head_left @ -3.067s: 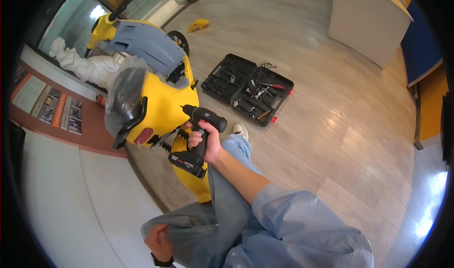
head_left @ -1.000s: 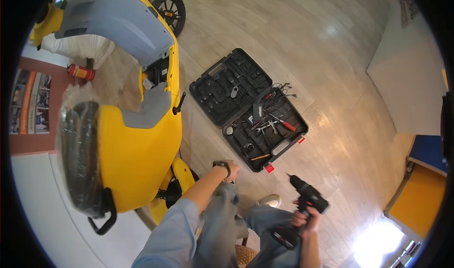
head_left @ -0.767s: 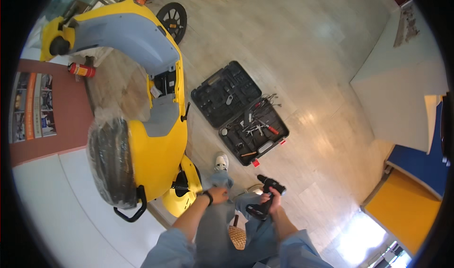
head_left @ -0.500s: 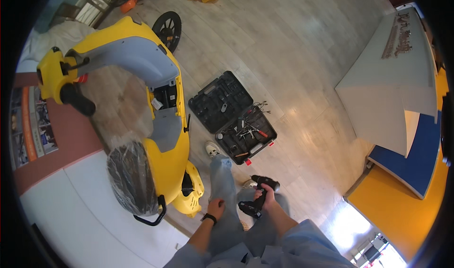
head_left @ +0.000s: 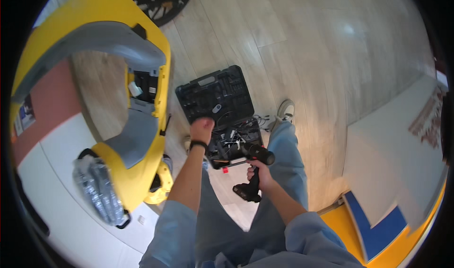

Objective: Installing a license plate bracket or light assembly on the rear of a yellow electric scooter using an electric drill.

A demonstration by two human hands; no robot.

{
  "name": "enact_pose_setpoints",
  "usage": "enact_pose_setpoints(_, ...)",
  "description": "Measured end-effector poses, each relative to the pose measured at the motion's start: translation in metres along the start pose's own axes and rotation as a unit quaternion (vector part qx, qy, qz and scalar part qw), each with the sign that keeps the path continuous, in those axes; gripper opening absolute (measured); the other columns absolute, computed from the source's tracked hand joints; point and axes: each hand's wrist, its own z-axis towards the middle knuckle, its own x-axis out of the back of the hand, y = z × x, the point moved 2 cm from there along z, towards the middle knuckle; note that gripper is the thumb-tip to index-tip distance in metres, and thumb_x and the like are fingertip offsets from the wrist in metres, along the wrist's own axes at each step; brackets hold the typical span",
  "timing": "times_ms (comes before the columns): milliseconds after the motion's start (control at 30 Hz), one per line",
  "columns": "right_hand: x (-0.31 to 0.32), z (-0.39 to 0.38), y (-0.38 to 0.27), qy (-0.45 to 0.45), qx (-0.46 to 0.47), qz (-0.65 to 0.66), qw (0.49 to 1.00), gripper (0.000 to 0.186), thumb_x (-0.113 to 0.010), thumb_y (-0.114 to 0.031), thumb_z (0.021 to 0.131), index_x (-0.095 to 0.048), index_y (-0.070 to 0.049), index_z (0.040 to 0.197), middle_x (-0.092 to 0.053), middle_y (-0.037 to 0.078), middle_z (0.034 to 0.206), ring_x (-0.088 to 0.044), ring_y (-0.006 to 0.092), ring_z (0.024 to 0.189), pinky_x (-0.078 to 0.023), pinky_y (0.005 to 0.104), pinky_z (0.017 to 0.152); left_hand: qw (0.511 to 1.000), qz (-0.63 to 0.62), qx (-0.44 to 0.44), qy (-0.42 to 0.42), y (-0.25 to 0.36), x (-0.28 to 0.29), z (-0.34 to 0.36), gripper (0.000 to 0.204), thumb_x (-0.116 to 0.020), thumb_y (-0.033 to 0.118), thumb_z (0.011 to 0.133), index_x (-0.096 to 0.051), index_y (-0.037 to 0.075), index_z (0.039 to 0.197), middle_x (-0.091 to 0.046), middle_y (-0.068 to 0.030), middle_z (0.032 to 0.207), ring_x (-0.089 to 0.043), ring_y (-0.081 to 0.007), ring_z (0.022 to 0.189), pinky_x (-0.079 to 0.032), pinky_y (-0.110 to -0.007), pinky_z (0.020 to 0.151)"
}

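Just below the frame's centre, the right hand wraps a black drill by its handle. The left hand, curled, whether empty I cannot tell, is above an open tool case. Lowered carelessly, the drill could strike loose tools; trailing cables could snag a shoe.

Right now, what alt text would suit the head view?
The person's right hand holds a black cordless drill, while the left hand appears over an open black tool case on the floor. A yellow scooter stands at left.
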Motion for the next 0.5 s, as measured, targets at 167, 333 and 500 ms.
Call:
enact_pose_setpoints(167,-0.003,0.023,-0.044,0.126,-0.008,-0.114,0.985,0.021,-0.067,-0.009,0.079,-0.052,-0.011,0.093,-0.047,0.000,0.062,-0.046,0.0113,0.047,-0.039,0.0266,0.046,0.997,0.016,-0.023,0.067,0.020,-0.086,0.146,0.021,-0.070,0.030,0.078,-0.073,0.010,0.086,-0.070,-0.0099,0.082,-0.067,-0.0274,0.078,-0.052,-0.037,0.072)
enact_pose_setpoints(333,0.015,0.009,-0.077,0.138,-0.061,-0.071,0.986,0.022,-0.062,-0.007,0.081,-0.053,-0.007,0.102,-0.047,0.001,0.064,-0.045,0.0107,0.052,-0.039,0.0248,0.048,0.989,0.118,0.023,0.085,-0.005,-0.166,0.211,0.021,-0.067,0.032,0.079,-0.074,0.013,0.087,-0.068,-0.0090,0.083,-0.066,-0.0287,0.082,-0.052,-0.040,0.074)
enact_pose_setpoints(500,0.001,-0.005,-0.107,0.142,-0.044,0.010,0.989,0.032,-0.057,-0.002,0.079,-0.050,-0.003,0.111,-0.045,0.004,0.068,-0.045,0.0118,0.058,-0.038,0.0262,0.052,0.982,0.158,0.002,0.100,-0.010,-0.212,0.237,0.021,-0.067,0.035,0.078,-0.074,0.016,0.085,-0.066,-0.0082,0.081,-0.064,-0.0301,0.081,-0.052,-0.042,0.071)
